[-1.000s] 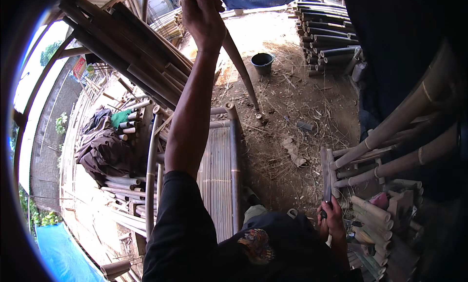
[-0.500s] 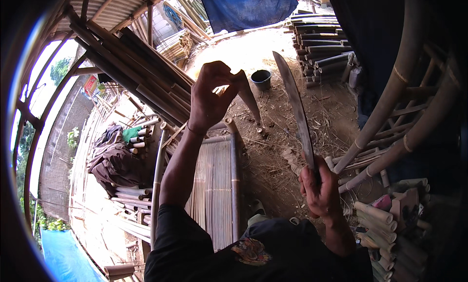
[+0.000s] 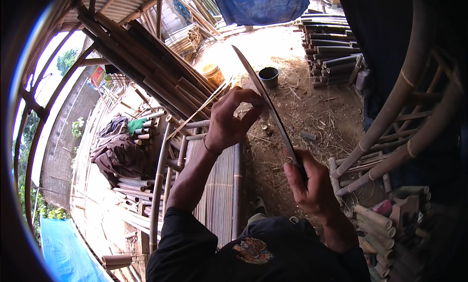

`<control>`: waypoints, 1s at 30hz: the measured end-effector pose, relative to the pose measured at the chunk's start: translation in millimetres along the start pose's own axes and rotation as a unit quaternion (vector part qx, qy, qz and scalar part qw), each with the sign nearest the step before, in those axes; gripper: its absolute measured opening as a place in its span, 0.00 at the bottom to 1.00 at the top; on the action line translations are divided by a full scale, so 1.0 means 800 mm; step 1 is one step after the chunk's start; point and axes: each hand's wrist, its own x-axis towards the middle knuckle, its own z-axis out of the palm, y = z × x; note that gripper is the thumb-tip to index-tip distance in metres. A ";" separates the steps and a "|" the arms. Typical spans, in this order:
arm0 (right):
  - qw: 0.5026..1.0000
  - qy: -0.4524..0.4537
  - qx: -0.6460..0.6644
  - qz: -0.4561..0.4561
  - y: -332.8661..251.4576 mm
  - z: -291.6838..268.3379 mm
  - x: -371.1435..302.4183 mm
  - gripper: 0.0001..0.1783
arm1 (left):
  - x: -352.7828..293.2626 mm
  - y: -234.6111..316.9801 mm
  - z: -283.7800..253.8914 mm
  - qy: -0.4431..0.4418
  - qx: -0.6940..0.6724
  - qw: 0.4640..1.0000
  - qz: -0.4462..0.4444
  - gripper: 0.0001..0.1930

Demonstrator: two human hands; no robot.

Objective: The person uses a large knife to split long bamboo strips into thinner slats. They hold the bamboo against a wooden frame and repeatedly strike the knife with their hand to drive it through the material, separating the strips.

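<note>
My right hand [image 3: 312,184] grips the handle of a machete [image 3: 277,118], whose long dark blade points up and to the left. Beside the blade's middle is my left hand [image 3: 225,120], thumb and forefinger brought together at its near edge. Whatever that pinch holds is mostly hidden behind the blade and my fingers. Below my left forearm lies a bench of narrow bamboo slats [image 3: 219,199] with a dark pole along its right side.
A black bucket [image 3: 268,78] and a yellow bucket [image 3: 212,74] stand ahead on ground strewn with shavings. Bamboo poles are stacked at far right [image 3: 336,48] and lean at left [image 3: 146,67]. A curved bamboo frame [image 3: 390,121] rises at right, above cut bamboo lengths [image 3: 375,218].
The machete has swung left, its blade now crossing my left fingertips. My left hand has come lower and to the right. The tapered brown piece seen in its pinch is now hidden.
</note>
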 end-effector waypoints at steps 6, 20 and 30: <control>0.998 -0.024 0.055 0.007 0.012 -0.001 -0.006 0.17 | 0.000 0.004 0.003 -0.002 0.000 1.000 -0.002 0.18; 0.997 0.027 -0.075 -0.020 0.020 -0.002 0.021 0.10 | 0.029 0.040 -0.018 -0.085 0.163 0.976 -0.119 0.16; 0.994 0.013 -0.108 0.026 -0.015 -0.002 0.060 0.14 | 0.184 -0.032 -0.004 -0.191 0.295 0.933 0.077 0.17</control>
